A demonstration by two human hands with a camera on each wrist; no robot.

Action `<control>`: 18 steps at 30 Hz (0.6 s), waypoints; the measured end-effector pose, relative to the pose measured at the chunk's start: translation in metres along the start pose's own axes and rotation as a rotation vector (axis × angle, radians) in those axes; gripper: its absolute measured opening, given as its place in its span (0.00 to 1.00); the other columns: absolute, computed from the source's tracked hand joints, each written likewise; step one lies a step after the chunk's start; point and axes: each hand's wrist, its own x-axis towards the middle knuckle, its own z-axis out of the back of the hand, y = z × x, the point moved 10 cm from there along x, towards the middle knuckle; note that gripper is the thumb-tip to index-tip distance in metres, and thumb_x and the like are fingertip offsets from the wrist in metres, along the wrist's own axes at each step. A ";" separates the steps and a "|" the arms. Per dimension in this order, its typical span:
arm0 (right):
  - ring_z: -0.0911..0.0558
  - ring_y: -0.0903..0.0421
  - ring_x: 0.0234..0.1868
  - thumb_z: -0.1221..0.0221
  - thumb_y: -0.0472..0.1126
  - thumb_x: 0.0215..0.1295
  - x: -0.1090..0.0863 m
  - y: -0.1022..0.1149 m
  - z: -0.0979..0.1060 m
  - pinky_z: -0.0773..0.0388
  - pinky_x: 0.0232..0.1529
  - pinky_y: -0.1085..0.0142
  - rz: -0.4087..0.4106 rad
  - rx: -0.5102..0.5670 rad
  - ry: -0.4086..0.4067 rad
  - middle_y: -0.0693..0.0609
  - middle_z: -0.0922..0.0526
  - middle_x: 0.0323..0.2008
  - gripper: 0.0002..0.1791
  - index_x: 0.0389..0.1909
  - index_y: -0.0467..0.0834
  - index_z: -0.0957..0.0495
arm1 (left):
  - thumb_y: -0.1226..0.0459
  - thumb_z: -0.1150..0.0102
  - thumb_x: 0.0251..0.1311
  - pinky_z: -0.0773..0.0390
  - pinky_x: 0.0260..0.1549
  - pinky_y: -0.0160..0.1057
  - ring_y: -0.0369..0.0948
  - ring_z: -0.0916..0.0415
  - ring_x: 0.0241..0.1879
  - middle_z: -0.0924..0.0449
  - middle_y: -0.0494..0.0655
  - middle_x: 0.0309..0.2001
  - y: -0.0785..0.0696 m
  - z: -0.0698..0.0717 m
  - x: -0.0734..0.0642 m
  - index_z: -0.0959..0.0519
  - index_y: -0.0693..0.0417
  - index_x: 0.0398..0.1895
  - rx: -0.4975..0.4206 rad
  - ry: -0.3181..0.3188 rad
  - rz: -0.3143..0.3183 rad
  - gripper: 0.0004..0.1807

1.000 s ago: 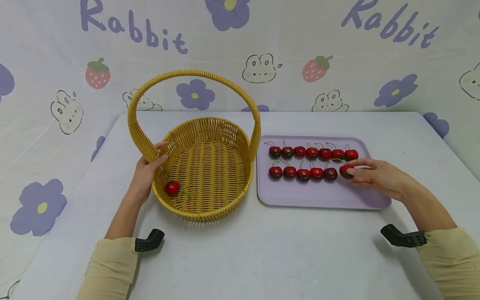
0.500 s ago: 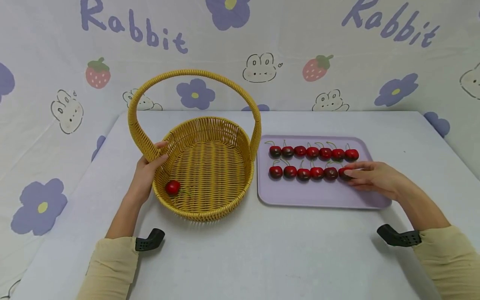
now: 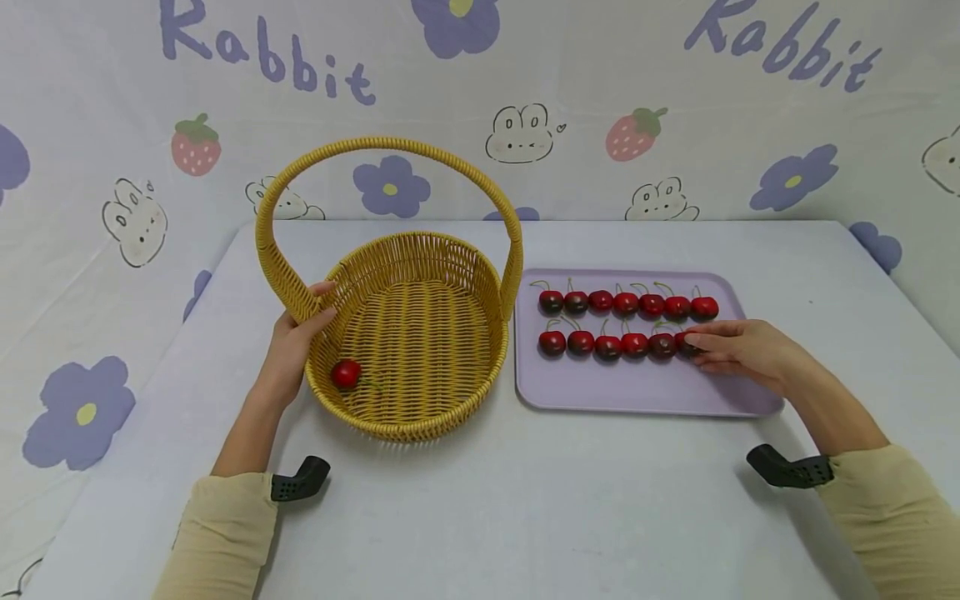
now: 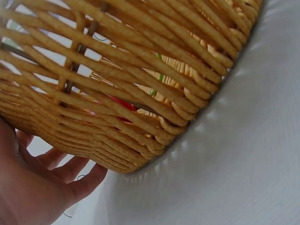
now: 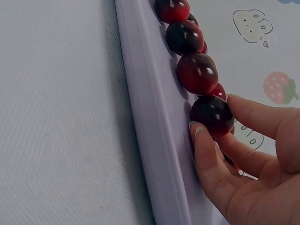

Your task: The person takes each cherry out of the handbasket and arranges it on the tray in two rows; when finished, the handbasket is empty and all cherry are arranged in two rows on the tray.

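Note:
My left hand [image 3: 287,358] grips the yellow wicker basket [image 3: 491,375] at its left side, where the tall handle meets the rim. In the left wrist view, fingers [image 4: 86,185] lie along the outside of the weave. One red cherry [image 3: 346,374] with a green stem lies inside, near the basket's left wall. On the lilac tray [image 3: 630,398], cherries stand in two rows. My right hand [image 3: 753,357] pinches the dark red cherry [image 5: 213,115] at the right end of the front row between thumb and fingers. That cherry sits right beside its neighbour [image 5: 198,73].
The tray's back row holds several stemmed cherries [image 3: 626,303]. Tray and basket stand side by side on a white-covered table [image 3: 525,508]. Behind hangs a white cloth [image 3: 570,75] printed with rabbits, strawberries and flowers. A black wrist camera [image 3: 787,468] sits on the right sleeve, another [image 3: 302,479] on the left.
My right hand has shifted slightly left, bringing the pinched cherry up to the end of the front row. The left hand and basket have stayed put.

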 end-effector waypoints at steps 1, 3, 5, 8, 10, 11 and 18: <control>0.20 0.63 0.37 0.44 0.42 0.69 0.000 0.000 0.000 0.22 0.43 0.68 -0.001 -0.001 -0.004 0.59 0.21 0.36 0.34 0.64 0.24 0.44 | 0.61 0.55 0.71 0.47 0.62 0.48 0.43 0.42 0.61 0.44 0.54 0.69 0.000 0.000 0.000 0.40 0.55 0.69 0.001 0.001 0.000 0.25; 0.20 0.63 0.36 0.44 0.43 0.69 -0.001 0.000 0.000 0.22 0.43 0.68 -0.001 -0.008 -0.009 0.60 0.21 0.36 0.34 0.64 0.24 0.44 | 0.61 0.55 0.71 0.47 0.62 0.48 0.43 0.42 0.61 0.44 0.54 0.70 0.000 0.000 0.000 0.40 0.55 0.69 0.003 0.002 0.000 0.25; 0.20 0.63 0.36 0.44 0.44 0.69 -0.001 0.000 0.001 0.22 0.43 0.68 -0.003 -0.017 -0.014 0.60 0.22 0.37 0.34 0.65 0.24 0.44 | 0.61 0.55 0.72 0.47 0.62 0.48 0.43 0.42 0.62 0.45 0.53 0.70 0.000 0.000 0.000 0.40 0.55 0.70 0.003 0.003 0.000 0.25; 0.20 0.63 0.37 0.44 0.44 0.69 -0.002 0.000 0.002 0.22 0.43 0.68 -0.001 -0.027 -0.020 0.60 0.23 0.38 0.34 0.65 0.25 0.44 | 0.61 0.55 0.72 0.47 0.62 0.47 0.43 0.42 0.62 0.45 0.53 0.70 0.000 -0.001 0.001 0.40 0.54 0.70 0.003 0.004 0.000 0.25; 0.20 0.63 0.37 0.43 0.45 0.68 -0.003 0.000 0.003 0.23 0.44 0.68 0.000 -0.033 -0.026 0.59 0.23 0.38 0.35 0.65 0.25 0.43 | 0.61 0.55 0.72 0.47 0.62 0.47 0.43 0.42 0.62 0.45 0.53 0.70 0.000 -0.001 0.001 0.40 0.54 0.70 0.003 0.004 0.001 0.25; 0.20 0.63 0.38 0.43 0.45 0.68 -0.003 0.000 0.003 0.23 0.44 0.68 0.001 -0.036 -0.029 0.59 0.23 0.39 0.35 0.65 0.25 0.43 | 0.61 0.55 0.72 0.47 0.62 0.47 0.43 0.42 0.62 0.45 0.53 0.70 0.000 -0.001 0.000 0.39 0.54 0.70 0.004 0.004 0.002 0.25; 0.20 0.63 0.39 0.44 0.46 0.69 -0.004 0.000 0.003 0.23 0.44 0.68 0.021 -0.116 -0.035 0.55 0.24 0.44 0.34 0.65 0.26 0.41 | 0.60 0.55 0.72 0.46 0.62 0.48 0.43 0.42 0.61 0.44 0.54 0.69 0.000 0.000 -0.001 0.39 0.53 0.70 0.010 0.002 0.003 0.25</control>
